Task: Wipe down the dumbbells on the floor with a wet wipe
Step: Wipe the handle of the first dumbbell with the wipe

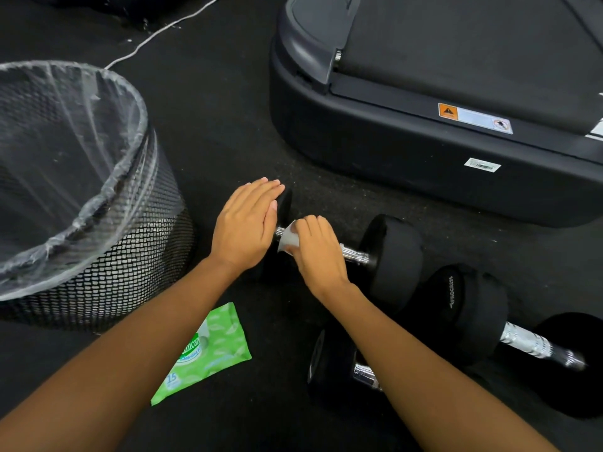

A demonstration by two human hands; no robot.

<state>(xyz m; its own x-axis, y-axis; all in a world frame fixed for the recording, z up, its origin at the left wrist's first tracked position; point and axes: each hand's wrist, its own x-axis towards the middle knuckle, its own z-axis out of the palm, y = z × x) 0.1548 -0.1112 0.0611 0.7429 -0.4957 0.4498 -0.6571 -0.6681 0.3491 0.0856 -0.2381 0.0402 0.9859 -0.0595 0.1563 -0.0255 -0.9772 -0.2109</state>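
Green wipe packet [208, 350] lies flat on the black floor [228, 132] between the forearms; two dumbbells [473, 324] lie nearest, to the right of the right forearm; third dumbbell [388, 252] lies just beyond, under both hands; right hand [318, 252] clenched around its chrome handle, pressing a white wet wipe [288, 238] to it; left hand [248, 226] flat, fingers extended, resting on the left head; mesh bin [107, 249] left; treadmill base [424, 164] beyond.
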